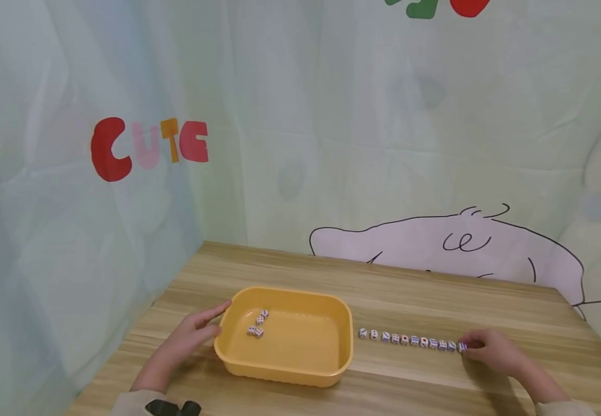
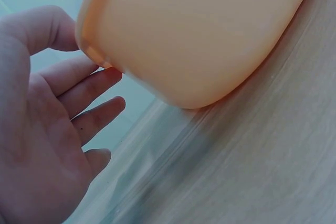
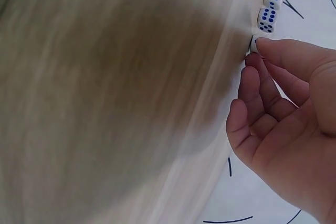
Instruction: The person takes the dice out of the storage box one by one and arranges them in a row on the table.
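head view: left hand resting with relaxed, straight fingers against the left rim of the yellow tray, holding nothing; four dice lying inside the tray near its left wall; row of dice laid in a line on the wooden table just right of the tray. right wrist view: right hand pinching the end die of that row between thumb and fingertip, other fingers loosely curled, die sitting on the table right beside its neighbour.
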Motion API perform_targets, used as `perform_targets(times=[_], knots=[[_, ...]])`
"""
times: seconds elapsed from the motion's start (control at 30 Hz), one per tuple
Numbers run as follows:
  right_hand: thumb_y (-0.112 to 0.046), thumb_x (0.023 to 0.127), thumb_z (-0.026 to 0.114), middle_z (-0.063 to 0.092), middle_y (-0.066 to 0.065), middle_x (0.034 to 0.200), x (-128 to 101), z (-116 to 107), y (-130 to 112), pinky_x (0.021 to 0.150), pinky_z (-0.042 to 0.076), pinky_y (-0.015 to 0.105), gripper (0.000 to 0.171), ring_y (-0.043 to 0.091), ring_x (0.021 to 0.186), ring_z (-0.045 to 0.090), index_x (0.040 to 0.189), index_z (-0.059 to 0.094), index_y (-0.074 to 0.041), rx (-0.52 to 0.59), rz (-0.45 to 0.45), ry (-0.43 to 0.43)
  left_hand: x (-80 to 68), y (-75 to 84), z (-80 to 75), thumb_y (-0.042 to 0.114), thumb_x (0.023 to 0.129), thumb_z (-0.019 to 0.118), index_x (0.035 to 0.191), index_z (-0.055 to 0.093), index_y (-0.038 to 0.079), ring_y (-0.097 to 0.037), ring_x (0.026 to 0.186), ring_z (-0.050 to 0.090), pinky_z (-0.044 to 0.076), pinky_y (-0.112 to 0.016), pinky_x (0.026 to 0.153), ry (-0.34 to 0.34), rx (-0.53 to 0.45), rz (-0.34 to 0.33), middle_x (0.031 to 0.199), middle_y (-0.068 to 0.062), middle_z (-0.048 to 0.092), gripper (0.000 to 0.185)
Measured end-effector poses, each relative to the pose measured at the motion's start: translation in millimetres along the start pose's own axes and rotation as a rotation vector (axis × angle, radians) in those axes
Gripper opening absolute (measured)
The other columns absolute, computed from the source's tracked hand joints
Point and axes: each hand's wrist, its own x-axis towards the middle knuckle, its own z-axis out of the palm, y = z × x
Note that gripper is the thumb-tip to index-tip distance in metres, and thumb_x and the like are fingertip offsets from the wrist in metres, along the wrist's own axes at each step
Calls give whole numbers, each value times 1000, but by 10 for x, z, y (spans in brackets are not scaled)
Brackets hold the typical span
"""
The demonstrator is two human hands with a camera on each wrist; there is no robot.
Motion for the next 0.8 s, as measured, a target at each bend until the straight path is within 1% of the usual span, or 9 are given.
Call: perform_targets(times=[0.07,0.17,0.2,0.27,0.37,0.43,0.5,0.6,0.8], knots=[[-6,85,67,67,4,84,5,4,4,63,46,21,12,-6,73,49,91,69,4,-4,-8,0,-3,3,0,11,90,56,142,40,-5,-41,137,30,39,-29,101,-1,3,-5,148,-20,38,57],[-6,86,67,67,4,84,15,4,11,63,45,21,12,-6,73,49,92,69,4,-6,-6,0,-7,6,1,11,90,56,143,40,-4,-42,138,30,36,-49,106,0,6,-12,148,-20,38,57],[-6,85,67,67,4,85,16,2,13,63,46,22,13,-6,73,49,92,69,4,-2,-10,-1,-6,6,1,12,90,56,143,40,-4,-43,137,30,34,-51,107,3,6,-13,148,-20,38,57],[-7,85,67,67,5,85,15,-6,21,63,46,21,15,-5,73,50,94,69,5,7,-1,-6,-7,4,-1,11,90,56,143,40,-4,-42,137,31,37,-48,106,2,6,-15,148,-20,38,57],[-5,84,66,66,7,84,9,-39,26,63,47,22,22,-3,72,51,100,65,11,38,11,-12,-4,-2,-2,11,90,56,142,41,-4,-41,136,32,40,-35,102,4,14,-10,148,-20,39,57],[-5,84,66,66,7,86,17,-81,-5,63,47,22,26,-2,73,52,104,64,12,41,38,7,-3,-2,0,11,89,56,143,41,-4,-40,136,33,40,-34,101,2,16,-8,148,-20,39,57],[-5,85,66,67,9,88,32,-128,-68,64,48,23,29,-1,75,53,107,63,13,42,47,29,-2,0,3,11,89,56,142,41,-3,-42,136,33,40,-40,104,5,18,-10,147,-20,39,57],[-10,86,67,68,8,92,73,-182,-230,66,50,23,30,-2,78,55,110,64,10,41,51,60,-6,5,7,12,89,56,143,41,-3,-43,137,31,35,-53,107,6,11,-14,148,-20,39,58],[-18,90,66,66,4,94,218,-191,-689,67,50,23,35,1,81,56,115,63,6,110,17,32,-10,-2,4,12,90,55,143,40,-3,-43,138,30,31,-55,108,14,-4,-18,148,-19,38,57]])
